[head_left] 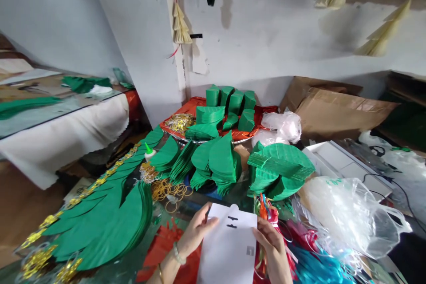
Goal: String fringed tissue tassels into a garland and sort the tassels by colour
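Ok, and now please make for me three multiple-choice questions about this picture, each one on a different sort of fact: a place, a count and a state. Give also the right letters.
1. Where is the white card?
A. Pinned to the wall
B. Held by the left hand and the right hand
C. Lying on the orange foil

2. How many black slots does the card show?
A. Two
B. One
C. Four

3. How are the pale paper trees placed?
A. Stacked on the orange foil
B. Folded flat in a cardboard box
C. Hanging high by the wall

Answers:
1. B, because both hands grip its sides.
2. A, because two short black slots sit near its top.
3. C, because they show up high, off the work surface.
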`<move>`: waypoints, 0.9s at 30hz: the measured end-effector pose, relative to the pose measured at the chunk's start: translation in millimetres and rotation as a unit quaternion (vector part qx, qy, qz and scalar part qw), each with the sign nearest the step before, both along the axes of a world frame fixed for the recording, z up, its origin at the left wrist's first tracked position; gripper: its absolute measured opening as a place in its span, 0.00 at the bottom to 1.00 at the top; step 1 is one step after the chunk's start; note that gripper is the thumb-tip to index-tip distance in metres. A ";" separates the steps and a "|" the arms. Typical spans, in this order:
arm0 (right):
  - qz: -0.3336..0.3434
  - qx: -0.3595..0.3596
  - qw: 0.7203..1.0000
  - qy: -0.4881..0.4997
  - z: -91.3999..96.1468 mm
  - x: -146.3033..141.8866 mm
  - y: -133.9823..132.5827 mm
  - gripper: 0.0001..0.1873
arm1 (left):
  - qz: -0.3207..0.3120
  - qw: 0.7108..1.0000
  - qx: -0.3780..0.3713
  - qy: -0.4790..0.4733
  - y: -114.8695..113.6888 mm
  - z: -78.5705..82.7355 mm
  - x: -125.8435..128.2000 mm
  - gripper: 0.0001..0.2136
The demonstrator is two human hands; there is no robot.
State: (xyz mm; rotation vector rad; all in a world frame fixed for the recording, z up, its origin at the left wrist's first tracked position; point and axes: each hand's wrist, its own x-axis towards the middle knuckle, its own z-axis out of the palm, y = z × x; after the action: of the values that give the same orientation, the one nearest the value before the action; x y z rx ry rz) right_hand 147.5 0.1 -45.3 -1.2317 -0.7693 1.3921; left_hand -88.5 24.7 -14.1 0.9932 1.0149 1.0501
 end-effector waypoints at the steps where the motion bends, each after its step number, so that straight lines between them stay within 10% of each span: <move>1: 0.025 -0.001 1.000 -0.002 1.7 3.4 1.9 0.18 | -0.031 0.999 0.002 0.008 1.1 3.6 -4.6 0.20; 10: 0.056 0.162 0.972 -0.161 0.7 11.3 8.6 0.12 | -0.211 0.970 0.068 0.104 15.5 20.0 -30.8 0.14; 17: 0.135 0.169 0.948 -0.234 14.8 15.6 17.1 0.13 | -0.144 0.980 0.048 0.127 23.8 35.1 -32.3 0.15; 27: 0.171 0.317 0.775 -0.519 19.2 -11.2 18.8 0.18 | -0.236 0.791 0.234 0.514 34.1 34.3 15.1 0.05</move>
State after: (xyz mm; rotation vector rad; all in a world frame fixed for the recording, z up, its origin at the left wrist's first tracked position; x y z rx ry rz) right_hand 136.3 18.9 -26.1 -1.2659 -2.1168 0.4588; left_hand -73.5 58.9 20.1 2.2337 1.2522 0.2532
